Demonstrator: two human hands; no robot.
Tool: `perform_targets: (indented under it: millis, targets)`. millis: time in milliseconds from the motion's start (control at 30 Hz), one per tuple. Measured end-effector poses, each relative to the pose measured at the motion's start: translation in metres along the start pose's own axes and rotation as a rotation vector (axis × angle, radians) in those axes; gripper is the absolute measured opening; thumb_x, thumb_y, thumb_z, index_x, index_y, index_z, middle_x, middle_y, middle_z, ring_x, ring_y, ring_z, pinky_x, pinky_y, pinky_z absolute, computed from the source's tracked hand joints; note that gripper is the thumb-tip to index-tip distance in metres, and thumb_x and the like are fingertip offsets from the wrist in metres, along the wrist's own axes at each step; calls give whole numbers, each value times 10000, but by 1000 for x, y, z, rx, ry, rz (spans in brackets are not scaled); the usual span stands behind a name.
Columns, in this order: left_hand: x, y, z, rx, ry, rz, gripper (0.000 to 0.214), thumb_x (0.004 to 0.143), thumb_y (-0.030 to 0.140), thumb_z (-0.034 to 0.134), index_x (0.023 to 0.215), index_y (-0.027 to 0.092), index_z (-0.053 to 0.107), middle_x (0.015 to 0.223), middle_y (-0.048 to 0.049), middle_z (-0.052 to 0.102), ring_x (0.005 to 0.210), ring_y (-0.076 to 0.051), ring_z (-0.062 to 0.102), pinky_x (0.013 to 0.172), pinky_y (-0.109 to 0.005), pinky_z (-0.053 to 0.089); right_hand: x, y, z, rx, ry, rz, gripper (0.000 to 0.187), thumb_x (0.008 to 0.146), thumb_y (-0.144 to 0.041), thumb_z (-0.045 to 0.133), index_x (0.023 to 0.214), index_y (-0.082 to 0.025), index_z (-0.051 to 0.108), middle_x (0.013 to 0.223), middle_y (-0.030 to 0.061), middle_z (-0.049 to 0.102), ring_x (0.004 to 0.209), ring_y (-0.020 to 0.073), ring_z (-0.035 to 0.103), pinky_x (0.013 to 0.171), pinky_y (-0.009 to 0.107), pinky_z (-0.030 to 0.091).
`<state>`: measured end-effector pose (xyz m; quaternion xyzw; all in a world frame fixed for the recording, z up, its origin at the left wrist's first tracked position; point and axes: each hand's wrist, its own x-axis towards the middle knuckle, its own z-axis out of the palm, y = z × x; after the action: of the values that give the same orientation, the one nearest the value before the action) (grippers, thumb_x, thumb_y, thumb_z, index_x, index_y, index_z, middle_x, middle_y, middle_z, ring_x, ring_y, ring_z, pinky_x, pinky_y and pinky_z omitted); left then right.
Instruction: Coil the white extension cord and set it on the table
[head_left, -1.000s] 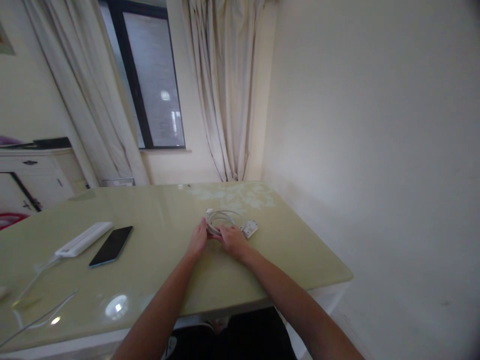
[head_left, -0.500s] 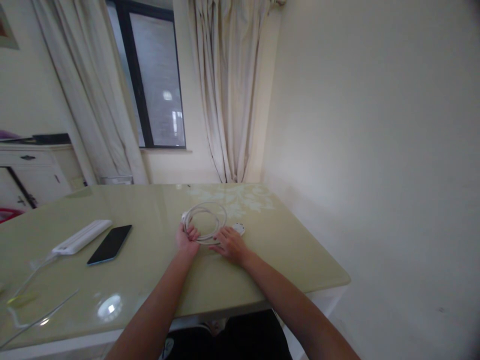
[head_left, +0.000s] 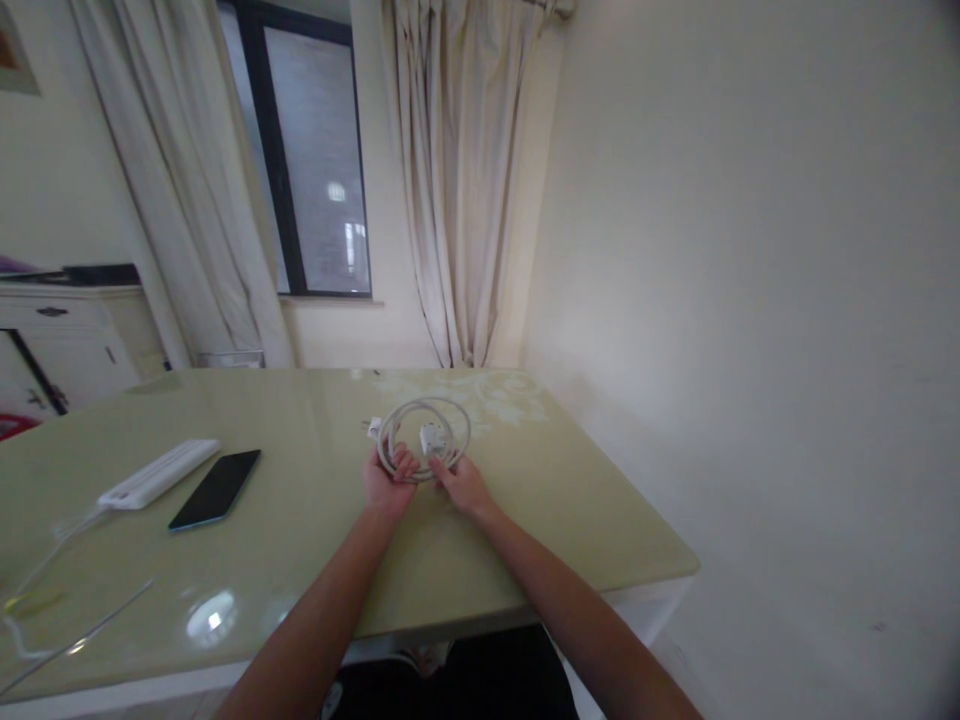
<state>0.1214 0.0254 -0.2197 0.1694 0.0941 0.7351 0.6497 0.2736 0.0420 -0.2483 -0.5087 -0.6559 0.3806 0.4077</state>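
Note:
A white power cable (head_left: 426, 403) is wound into a loose coil of several loops, held above the table in front of me. My left hand (head_left: 388, 478) is closed around the lower left of the coil. A white plug (head_left: 373, 428) with pins pointing left sticks out just beyond that hand. My right hand (head_left: 463, 485) grips the lower right of the coil, thumb on the near side. Inside the ring shows a white socket block (head_left: 433, 438), close to my right thumb; whether the fingers also touch it I cannot tell.
To the left, a black phone (head_left: 216, 490) lies beside a long white power strip (head_left: 159, 474) with its cord. A thin pale cable (head_left: 82, 640) rests near the front left of the glossy table (head_left: 600, 520). A wall (head_left: 750, 350) rises along the right side.
The socket block has moved from the right of my right hand to inside the coil. My right hand has turned and closed on the loops; the coil has shifted slightly right.

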Motion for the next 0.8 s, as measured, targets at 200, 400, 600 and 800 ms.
perform_targets:
  millis: [200,400,600,800]
  targets:
    - [-7,-8,10,167,-61,-86,268,1038,242,438,865,191,635,506,85,277,358,-57,164,415,-200,272,7,-1,-8,608,-60,113,470,618,-528,883,849,-164,696,790,24,729,681,140,636,650,247,460]
    - [-10,-26,10,287,-162,-161,166,1002,207,524,1040,168,680,490,100,343,363,-55,244,442,-197,279,11,4,-16,950,139,124,394,577,-416,886,784,-177,652,559,-72,540,523,88,468,542,229,379]
    - [-4,-35,-5,702,-111,-8,495,851,601,704,981,122,699,670,-3,647,601,-112,581,629,-243,480,19,10,-30,1127,260,88,355,630,-311,845,705,-218,511,493,-120,408,452,63,377,499,209,402]
    - [-4,-33,-13,1037,-132,-95,694,756,783,664,957,120,721,937,-129,773,808,-225,722,768,-344,577,21,13,-43,1196,350,9,414,588,-305,896,734,-219,519,472,-141,398,408,48,342,441,199,361]
